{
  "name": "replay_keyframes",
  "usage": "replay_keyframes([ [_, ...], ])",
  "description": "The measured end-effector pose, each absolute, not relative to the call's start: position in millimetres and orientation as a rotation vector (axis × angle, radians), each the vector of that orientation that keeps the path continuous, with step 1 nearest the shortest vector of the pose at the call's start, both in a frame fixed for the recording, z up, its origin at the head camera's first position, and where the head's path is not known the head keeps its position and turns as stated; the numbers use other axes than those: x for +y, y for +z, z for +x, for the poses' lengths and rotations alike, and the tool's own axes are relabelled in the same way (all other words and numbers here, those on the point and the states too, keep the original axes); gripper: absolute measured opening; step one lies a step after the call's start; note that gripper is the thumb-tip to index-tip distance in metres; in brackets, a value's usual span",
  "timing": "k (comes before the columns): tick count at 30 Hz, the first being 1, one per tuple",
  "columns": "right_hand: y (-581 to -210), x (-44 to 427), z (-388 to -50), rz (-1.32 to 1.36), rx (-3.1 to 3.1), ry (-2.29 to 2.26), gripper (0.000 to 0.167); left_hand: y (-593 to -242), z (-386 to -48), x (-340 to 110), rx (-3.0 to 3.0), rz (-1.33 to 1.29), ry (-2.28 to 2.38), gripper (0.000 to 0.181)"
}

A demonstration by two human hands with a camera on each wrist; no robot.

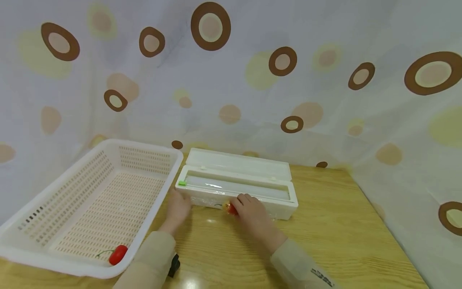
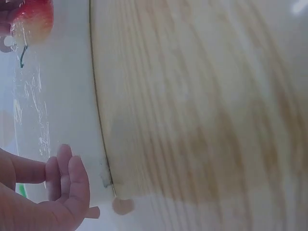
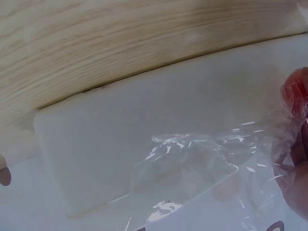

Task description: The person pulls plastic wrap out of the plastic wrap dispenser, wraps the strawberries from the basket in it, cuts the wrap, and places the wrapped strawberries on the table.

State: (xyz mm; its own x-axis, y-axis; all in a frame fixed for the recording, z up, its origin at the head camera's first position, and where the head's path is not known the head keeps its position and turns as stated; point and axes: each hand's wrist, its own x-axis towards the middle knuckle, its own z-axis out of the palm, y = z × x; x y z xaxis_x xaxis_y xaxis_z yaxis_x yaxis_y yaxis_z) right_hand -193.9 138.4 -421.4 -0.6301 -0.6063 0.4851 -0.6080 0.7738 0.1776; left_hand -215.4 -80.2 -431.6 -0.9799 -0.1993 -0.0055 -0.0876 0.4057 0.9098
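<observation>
Red-and-yellow fruit (image 1: 229, 208) — right hand (image 1: 252, 212) curled round it, left hand (image 1: 178, 208) pinching clear film (image 3: 192, 154), both forearms angled inward.

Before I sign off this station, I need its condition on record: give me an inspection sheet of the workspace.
Surface: wood-grain table, glare in patches.
Job's things: white box, lid open, film roll inside; clear film over its front; red-and-yellow fruit in front.
Clutter: white basket with a small red fruit in its near end; small black object, unidentified.
Left hand: at the box's front left corner; grip unclear.
Right hand: holds the red-and-yellow fruit.
Cables: nothing seen.
Surroundings: spotted sheet behind and at right.
</observation>
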Motion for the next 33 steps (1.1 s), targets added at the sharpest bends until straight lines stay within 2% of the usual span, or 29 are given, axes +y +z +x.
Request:
replay_keyframes([
  [8,-404,131,-202,0.904,-2.521,-0.019,0.032,-431,-220,-86,-2.539,0.252,-1.606,0.061],
  [14,-372,117,-212,1.022,-2.774,-0.034,0.027,-428,-221,-86,-2.539,0.264,-1.607,0.057],
  [21,-343,81,-227,1.019,-2.905,0.012,0.021,-425,-218,-85,-2.541,0.292,-1.590,0.056],
  [25,-339,52,-241,1.025,-2.914,0.032,0.019,-427,-217,-85,-2.516,0.254,-1.554,0.052],
  [30,-347,22,-253,0.991,-2.956,-0.043,0.025,-432,-215,-83,-2.498,0.165,-1.519,0.049],
  [33,-355,7,-258,0.960,-2.956,-0.097,0.023,-435,-215,-82,-2.483,0.072,-1.469,0.028],
])
